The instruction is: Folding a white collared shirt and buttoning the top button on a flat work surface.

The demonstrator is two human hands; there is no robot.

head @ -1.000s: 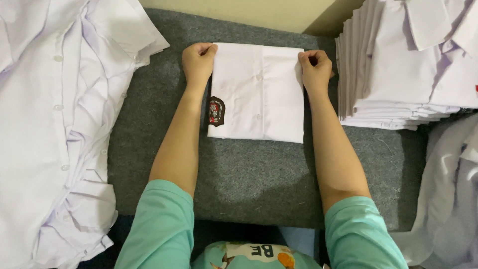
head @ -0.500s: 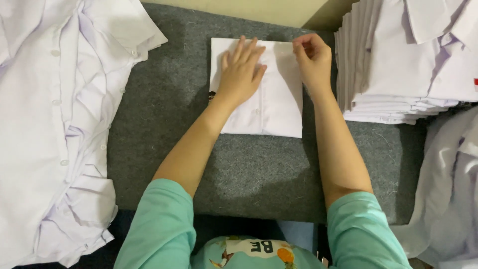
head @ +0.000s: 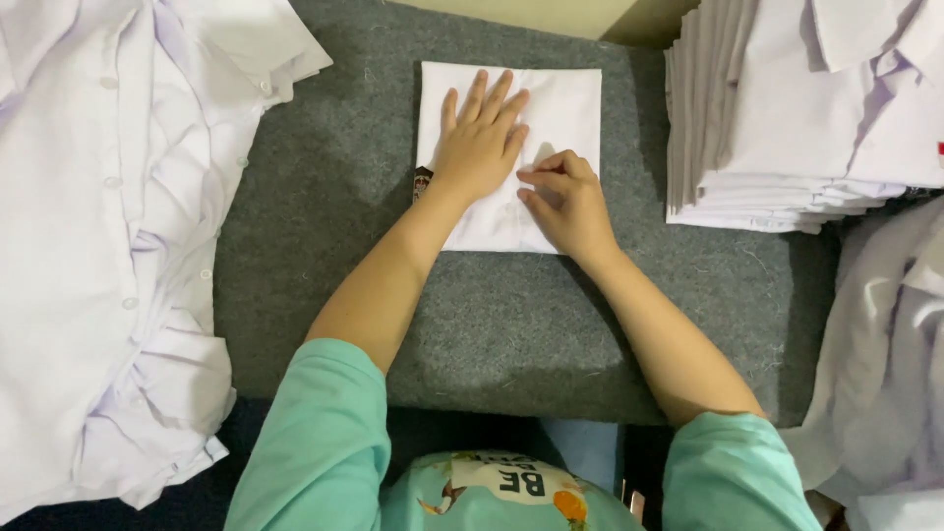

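The folded white shirt [head: 551, 108] lies as a neat rectangle on the grey felt-covered counter [head: 324, 246], near its far edge, with a small dark badge [head: 423, 183] showing at the shirt's left side; the left hand [head: 479, 147] lies flat on it, fingers spread, palm pressing the cloth, holding nothing; the right hand [head: 562, 202] rests on the shirt's near right part with the fingers curled and the fingertips pinching or pressing at a spot in the fabric, and whether cloth is really caught in that grip I cannot tell.

The risk, as I judge it, lies in the fold itself; if the pinching hand pulls while the flat hand presses unevenly, the layers may slide and the rectangle go crooked, or a crease may be set in the front; lifting it by one side alone could let it fall open.

Just to the right stands a stack of folded white shirts [head: 787, 128], close enough that a careless sweep could nudge its edges; to the left lies a heap of unfolded white shirts [head: 108, 246], spilling over the counter's edge.
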